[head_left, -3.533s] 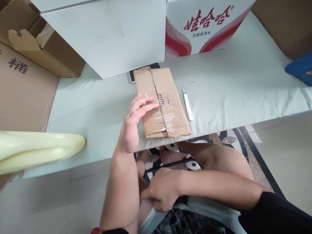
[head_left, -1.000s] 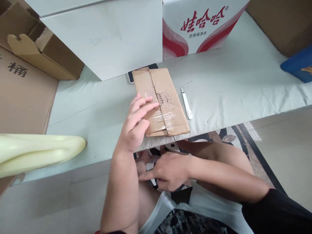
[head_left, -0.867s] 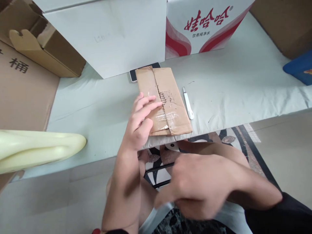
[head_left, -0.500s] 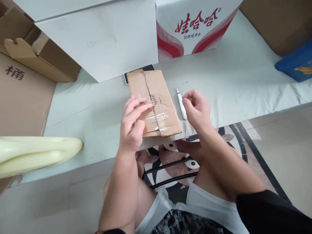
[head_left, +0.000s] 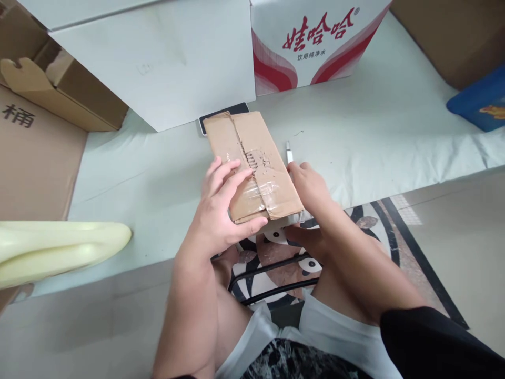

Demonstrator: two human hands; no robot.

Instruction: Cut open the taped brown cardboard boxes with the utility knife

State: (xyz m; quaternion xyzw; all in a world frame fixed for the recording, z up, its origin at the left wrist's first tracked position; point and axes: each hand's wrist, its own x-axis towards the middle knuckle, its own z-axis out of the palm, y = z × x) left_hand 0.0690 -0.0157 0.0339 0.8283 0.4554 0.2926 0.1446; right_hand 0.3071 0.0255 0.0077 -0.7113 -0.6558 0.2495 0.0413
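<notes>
A small taped cardboard box (head_left: 271,158) lies near the table's front edge, its top seam torn and punctured in the middle. My left hand (head_left: 221,210) grips its near left part, fingers over the top and thumb along the near side. Against the box's right side is my right hand (head_left: 311,184), curled, with its fingertips partly hidden by the box. A white utility knife (head_left: 289,155) rests on the table beside the box; my right hand covers most of its handle.
A dark flat device (head_left: 236,109) lies partly under the box's far end. Behind stand a large white box (head_left: 158,68) and a red-and-white carton (head_left: 311,63). Brown cardboard (head_left: 39,158) and a pale yellow object (head_left: 63,252) are left; a blue object (head_left: 477,100) is right.
My right hand has moved left and down onto the box's right side, over the knife handle. My left thumb has swung to the near edge. The box's near end has shifted right.
</notes>
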